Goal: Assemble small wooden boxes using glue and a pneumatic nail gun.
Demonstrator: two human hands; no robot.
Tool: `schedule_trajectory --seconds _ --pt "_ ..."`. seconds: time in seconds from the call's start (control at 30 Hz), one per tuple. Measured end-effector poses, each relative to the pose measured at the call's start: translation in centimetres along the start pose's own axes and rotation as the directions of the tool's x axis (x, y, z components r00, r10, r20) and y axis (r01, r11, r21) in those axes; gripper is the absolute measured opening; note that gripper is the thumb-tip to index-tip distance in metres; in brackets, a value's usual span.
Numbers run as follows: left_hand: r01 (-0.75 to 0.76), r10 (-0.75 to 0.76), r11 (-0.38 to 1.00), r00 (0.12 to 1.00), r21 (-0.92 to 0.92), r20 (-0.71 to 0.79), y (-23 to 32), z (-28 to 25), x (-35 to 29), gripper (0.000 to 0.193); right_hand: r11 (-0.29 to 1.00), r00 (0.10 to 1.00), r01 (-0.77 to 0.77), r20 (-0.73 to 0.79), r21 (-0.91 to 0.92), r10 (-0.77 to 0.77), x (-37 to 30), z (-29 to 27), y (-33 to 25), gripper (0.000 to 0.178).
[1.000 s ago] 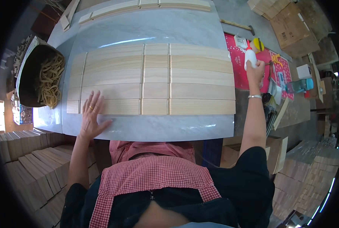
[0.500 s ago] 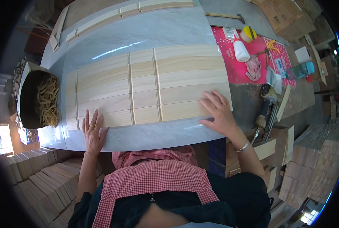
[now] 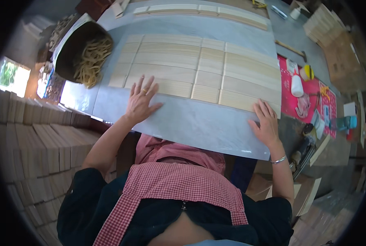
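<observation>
Several pale grooved wooden boards (image 3: 170, 63) lie edge to edge on the table, forming one flat panel whose grooves line up across it. My left hand (image 3: 140, 100) rests at the panel's near edge toward its left end, fingers spread over the nearest board and thumb out over the tabletop. At the near right corner, my right hand (image 3: 266, 123) touches the panel with its fingertips, the thumb held apart from the fingers. A ring is on the left hand, and a bracelet sits on the right wrist. Neither hand grips anything.
The panel lies on a grey marbled table (image 3: 183, 121). A bin of tan bands (image 3: 93, 59) stands at its left, and more grooved boards (image 3: 207, 13) lie along the far side. To the right are a hammer (image 3: 291, 50), a white bottle (image 3: 297, 85) and a pink cloth (image 3: 302, 105).
The view has turned, so the table appears farther right and tilted. Relative to the panel, my left hand has moved a little right; my right hand has drawn back toward the near corner.
</observation>
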State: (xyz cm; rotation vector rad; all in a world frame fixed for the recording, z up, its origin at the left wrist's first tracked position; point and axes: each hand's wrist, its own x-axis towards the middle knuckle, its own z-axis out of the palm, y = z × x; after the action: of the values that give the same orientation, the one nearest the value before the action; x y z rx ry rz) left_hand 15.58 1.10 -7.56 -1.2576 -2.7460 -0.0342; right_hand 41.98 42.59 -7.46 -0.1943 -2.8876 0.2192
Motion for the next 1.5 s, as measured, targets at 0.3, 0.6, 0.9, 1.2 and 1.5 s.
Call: schedule_trajectory --seconds 0.3,0.6,0.9,1.2,1.5 --pt "-0.046 0.046 0.998 0.999 -0.043 0.008 -1.8 1.0 2.7 0.076 0.999 0.999 -0.029 0.030 0.031 0.028 3.7 -0.9 -0.3 0.046" --pt "-0.080 0.080 0.997 0.997 0.014 0.001 -1.2 -0.2 -0.5 0.088 0.992 0.978 -0.042 0.207 0.117 0.017 1.5 -2.2 -2.1 0.050" --pt "0.141 -0.168 0.984 0.932 0.107 0.320 -12.2 -4.6 -4.9 0.038 1.000 0.998 -0.027 0.057 0.004 0.027 0.4 -6.6 -0.5 0.020" --pt "0.037 -0.029 0.991 0.998 -0.131 0.063 -2.8 -4.0 -3.0 0.014 0.901 0.945 -0.323 -0.054 -0.289 0.321 3.2 -3.9 -2.3 0.020" --pt "0.148 -0.153 0.859 0.988 -0.491 0.031 -1.8 -2.5 0.8 0.056 0.894 0.964 -0.255 0.167 0.368 0.206 4.3 -2.3 -11.8 0.024"
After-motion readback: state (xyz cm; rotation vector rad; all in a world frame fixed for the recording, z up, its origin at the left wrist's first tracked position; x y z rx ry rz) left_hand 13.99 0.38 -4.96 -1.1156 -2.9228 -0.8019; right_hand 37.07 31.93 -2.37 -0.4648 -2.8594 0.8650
